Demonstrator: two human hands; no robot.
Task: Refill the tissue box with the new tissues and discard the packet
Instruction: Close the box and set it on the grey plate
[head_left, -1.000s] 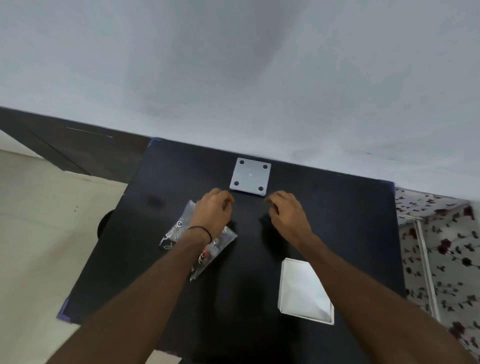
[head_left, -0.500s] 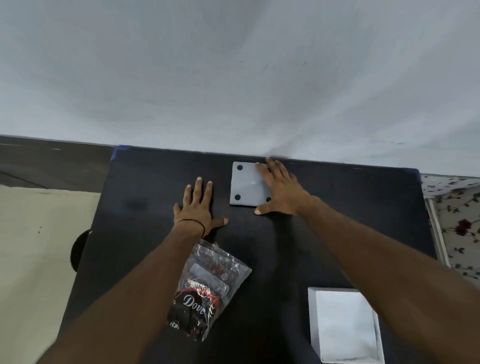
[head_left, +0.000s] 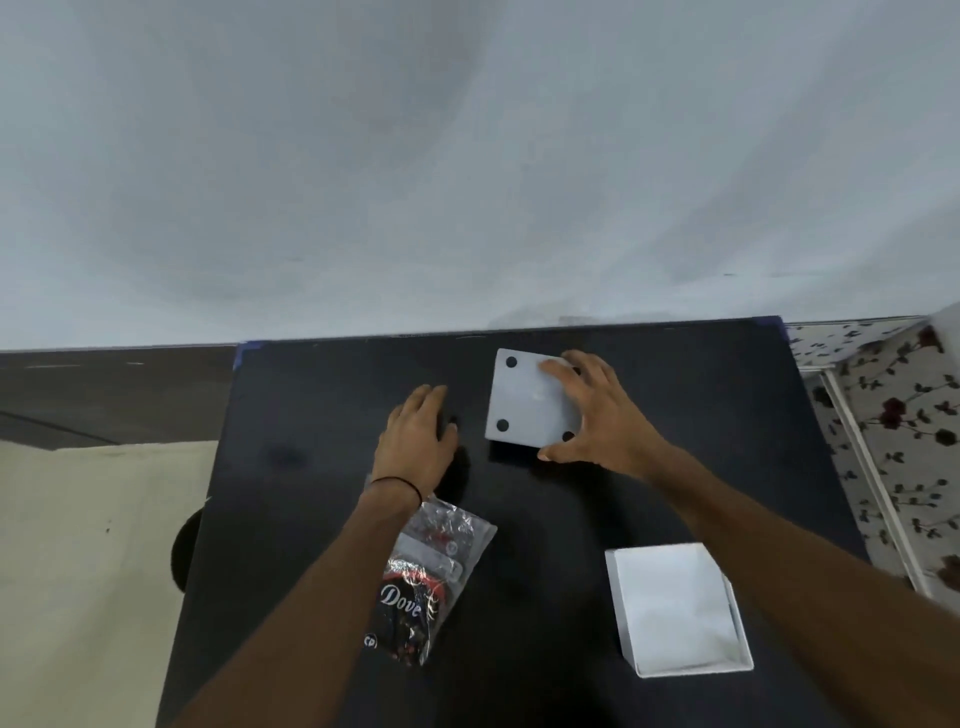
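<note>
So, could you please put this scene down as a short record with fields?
surface: black table
right hand: gripping the grey square panel with dark corner dots, near edge seems lifted
left hand: flat on the table, empty
packet: clear Dove-printed packet, partly under the left forearm
white box: near right, open, white inside

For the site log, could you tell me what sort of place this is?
Probably a room in a home: a black table set against a plain pale wall, a floral-patterned cloth beside it, and a tiled floor.
</note>
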